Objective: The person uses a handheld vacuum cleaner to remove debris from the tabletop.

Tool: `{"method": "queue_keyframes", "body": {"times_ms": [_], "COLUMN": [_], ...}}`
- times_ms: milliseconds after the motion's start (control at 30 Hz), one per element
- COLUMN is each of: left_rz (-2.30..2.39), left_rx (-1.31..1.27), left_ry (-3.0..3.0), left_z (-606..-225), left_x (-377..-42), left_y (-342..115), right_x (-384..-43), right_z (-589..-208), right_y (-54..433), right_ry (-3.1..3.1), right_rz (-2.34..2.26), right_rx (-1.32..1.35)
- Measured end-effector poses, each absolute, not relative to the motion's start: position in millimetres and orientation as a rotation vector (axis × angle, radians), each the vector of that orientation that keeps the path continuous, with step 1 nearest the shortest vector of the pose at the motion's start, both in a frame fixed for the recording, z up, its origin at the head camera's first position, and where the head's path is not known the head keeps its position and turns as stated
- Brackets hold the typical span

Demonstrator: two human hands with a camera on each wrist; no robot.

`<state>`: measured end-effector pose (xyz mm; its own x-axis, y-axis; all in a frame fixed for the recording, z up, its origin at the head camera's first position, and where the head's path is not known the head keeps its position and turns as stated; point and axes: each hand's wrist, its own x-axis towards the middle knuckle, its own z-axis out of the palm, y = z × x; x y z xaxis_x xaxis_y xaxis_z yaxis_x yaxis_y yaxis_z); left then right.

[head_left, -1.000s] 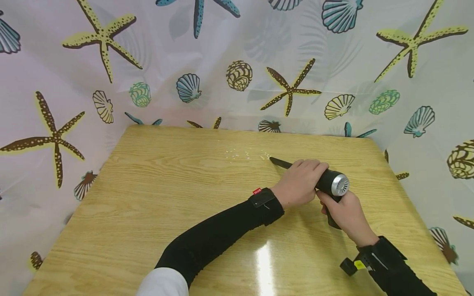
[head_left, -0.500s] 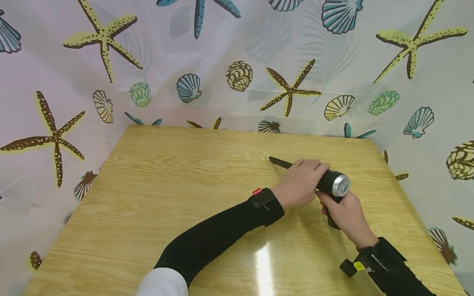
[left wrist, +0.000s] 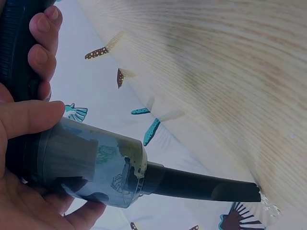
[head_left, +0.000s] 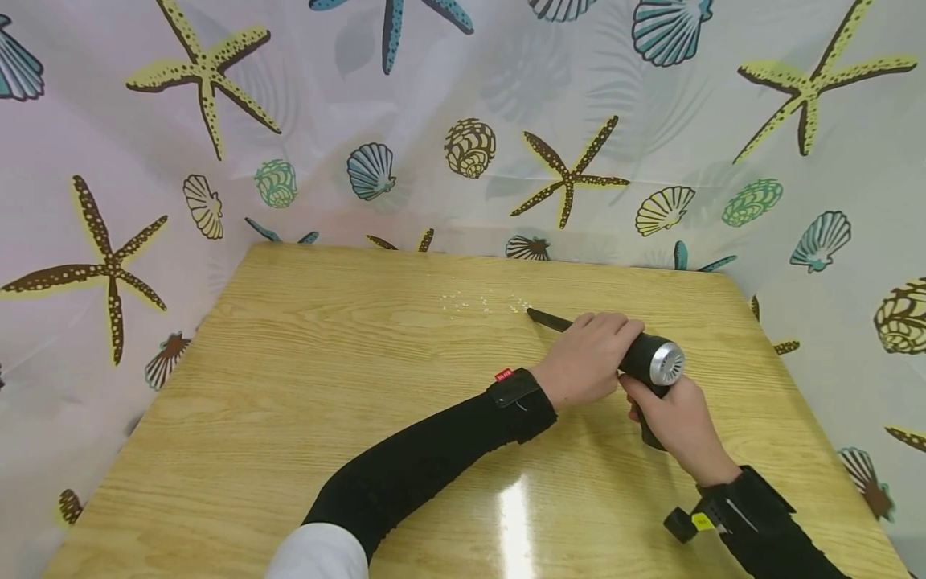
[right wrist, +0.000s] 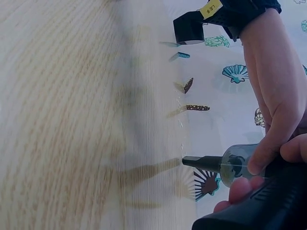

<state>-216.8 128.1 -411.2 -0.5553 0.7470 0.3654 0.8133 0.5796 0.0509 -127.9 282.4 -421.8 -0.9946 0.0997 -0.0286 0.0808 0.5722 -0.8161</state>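
A black handheld vacuum cleaner (head_left: 642,358) with a silver end cap is held in both hands over the wooden table (head_left: 325,386). My left hand (head_left: 589,358) grips its body from above; the left wrist view shows the thumb and fingers around the clear dust cup (left wrist: 100,163). My right hand (head_left: 676,414) is wrapped around the handle (right wrist: 259,203). The flat black nozzle (left wrist: 211,184) points away to the left, its tip low at the right edge of some scattered white crumbs (head_left: 485,305). Part of the dust cup is hidden under the left hand in the head view.
A white curtain (head_left: 434,96) printed with starfish and shells hangs behind the table and along both sides. Each wrist wears a black band; a small black camera (head_left: 680,524) juts from the right one. Light glares on the tabletop near the front.
Both hands and the vacuum cleaner stay almost in place. The nozzle tip shifts only very slightly, and the crumbs look about the same.
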Motion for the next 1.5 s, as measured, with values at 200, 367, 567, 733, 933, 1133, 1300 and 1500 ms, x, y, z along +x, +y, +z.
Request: {"method": "queue_keyframes", "body": {"times_ms": [200,367,567,733,933,1133,1300,1500], "left_rz": [-0.301,-0.290,-0.270,-0.275,-0.275,-0.270,-0.282,-0.286], "left_rx": [-1.282,-1.278,-1.276,-1.275,-1.267,-1.259,-1.260,-1.267], "left_ry": [-2.501,-2.492,-2.495,-2.525,-2.527,-2.533,-2.535,-2.529], "left_z": [-411.2,-409.7,-409.5,-410.0,-410.8,-410.9,-411.5,-411.1], "left_x": [-216.5,-216.3,-217.5,-219.0,-220.5,-220.1,-220.1,-219.8], "left_y": [130.1,129.7,129.1,127.9,127.4,127.4,127.1,128.2], "right_x": [-125.8,-125.8,-127.0,-129.1,-131.7,-133.1,-133.3,-132.3], "right_z": [-421.7,-422.5,-422.9,-422.5,-422.8,-424.6,-426.1,-426.2], "right_y": [284.2,283.7,282.4,281.5,280.9,280.5,280.6,281.3], "right_ry": [-2.752,-2.740,-2.728,-2.745,-2.751,-2.746,-2.748,-2.750], "right_rz": [1.436,1.425,1.431,1.444,1.456,1.456,1.443,1.438], "right_rx": [-0.138,-0.123,-0.106,-0.118,-0.142,-0.149,-0.146,-0.154]}}
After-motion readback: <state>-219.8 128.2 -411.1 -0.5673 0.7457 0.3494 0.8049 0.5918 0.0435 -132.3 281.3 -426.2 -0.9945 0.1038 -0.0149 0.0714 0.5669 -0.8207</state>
